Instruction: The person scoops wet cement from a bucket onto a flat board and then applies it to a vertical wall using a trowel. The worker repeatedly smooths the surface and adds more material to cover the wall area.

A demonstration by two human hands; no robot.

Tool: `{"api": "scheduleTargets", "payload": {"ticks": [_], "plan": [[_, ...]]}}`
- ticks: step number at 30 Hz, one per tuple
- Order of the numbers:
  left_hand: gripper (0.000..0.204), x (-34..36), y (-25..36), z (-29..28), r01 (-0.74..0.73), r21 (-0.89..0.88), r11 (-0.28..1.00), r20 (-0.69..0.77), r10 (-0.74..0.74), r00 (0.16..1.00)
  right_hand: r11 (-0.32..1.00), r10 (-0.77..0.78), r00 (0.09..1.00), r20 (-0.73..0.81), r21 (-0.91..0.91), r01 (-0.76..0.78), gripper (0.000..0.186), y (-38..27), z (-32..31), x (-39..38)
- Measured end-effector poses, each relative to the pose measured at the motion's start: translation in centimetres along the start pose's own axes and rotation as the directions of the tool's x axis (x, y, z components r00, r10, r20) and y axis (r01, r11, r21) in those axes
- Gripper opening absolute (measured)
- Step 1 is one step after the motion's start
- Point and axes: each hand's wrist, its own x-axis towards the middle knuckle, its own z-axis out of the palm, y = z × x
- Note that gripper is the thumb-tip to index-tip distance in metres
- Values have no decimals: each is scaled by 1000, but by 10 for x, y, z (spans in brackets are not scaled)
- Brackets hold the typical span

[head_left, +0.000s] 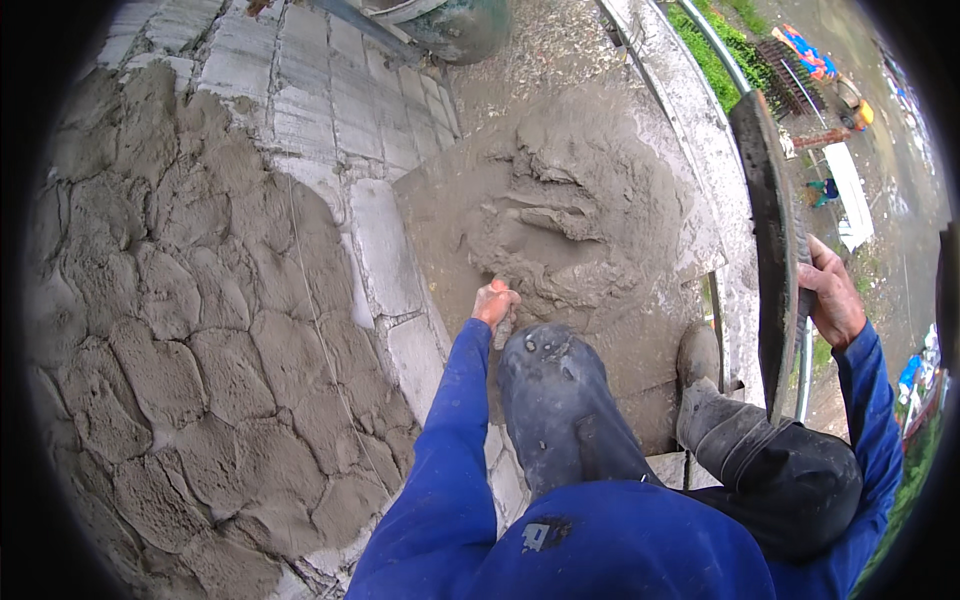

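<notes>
My left hand (496, 303) is closed around a mortar-coated tool, mostly hidden under it, beside my left knee and at the near edge of a wet grey mortar pile (570, 220) on a board (435, 220). My right hand (835, 290) grips a long, dark, mortar-caked board or float (765, 230), held upright at the right edge of the platform. To the left, thick overlapping trowel dabs of mortar (160, 370) cover much of the block wall (250, 60), with a thin line stretched over them.
A round container (450, 30) stands at the top. Along the right run a pale ledge (715, 190) and metal tubes (700, 20); far below are ground, greenery, a white sheet (848, 200) and what look like people and materials. My boot (697, 355) is near the platform edge.
</notes>
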Motion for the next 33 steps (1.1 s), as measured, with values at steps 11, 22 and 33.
{"api": "scheduleTargets", "payload": {"ticks": [11, 22, 33], "plan": [[31, -58, 54, -5, -219, 918, 332, -16, 581, 814, 1000, 9, 998, 66, 10, -9, 47, -19, 16, 12], [35, -112, -137, -49, -165, 610, 775, -39, 237, 971, 994, 84, 994, -66, -63, -88, 46, -1, -5, -2], [53, -30, -62, 114, -234, 317, 919, 334, 123, 935, 999, 17, 998, -52, 41, -15, 53, 1, -2, -10]]}}
